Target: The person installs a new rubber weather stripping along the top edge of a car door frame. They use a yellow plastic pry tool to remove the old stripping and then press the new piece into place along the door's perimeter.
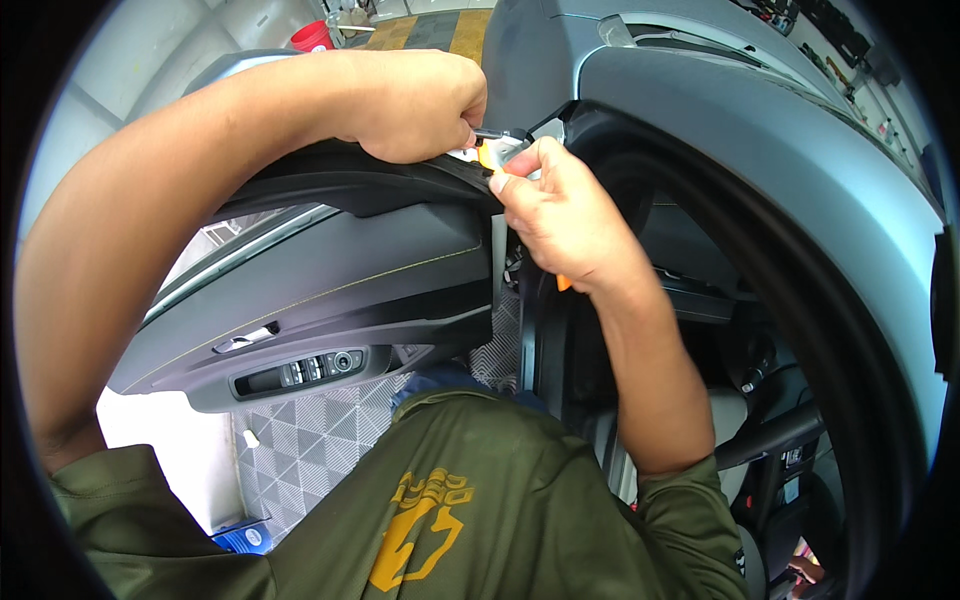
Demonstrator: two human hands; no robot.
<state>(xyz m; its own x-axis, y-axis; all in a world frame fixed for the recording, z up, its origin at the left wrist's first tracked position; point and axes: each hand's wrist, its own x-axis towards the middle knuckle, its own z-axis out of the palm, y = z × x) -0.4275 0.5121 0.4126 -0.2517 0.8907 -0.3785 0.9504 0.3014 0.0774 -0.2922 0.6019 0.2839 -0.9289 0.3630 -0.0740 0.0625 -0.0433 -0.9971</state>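
Observation:
Both my hands meet at the front upper corner of the open car door (380,255), beside the door opening. My left hand (425,105) reaches over the door's top edge with its fingers curled closed. A thin dark and silver tool (492,134) sticks out from its fingertips. My right hand (565,210) is closed around an orange tool (487,156), whose other orange end (563,283) shows below the palm. Its kind is hidden by the fingers. A small silvery piece (512,150) lies between the two hands, next to the door corner.
The blue-grey car body (760,130) curves along the right, with black seal (700,170) around the opening. Window switches (320,368) sit on the door's armrest. Below is a grey patterned floor (310,440) with a blue box (243,537). A red bucket (312,37) stands far off.

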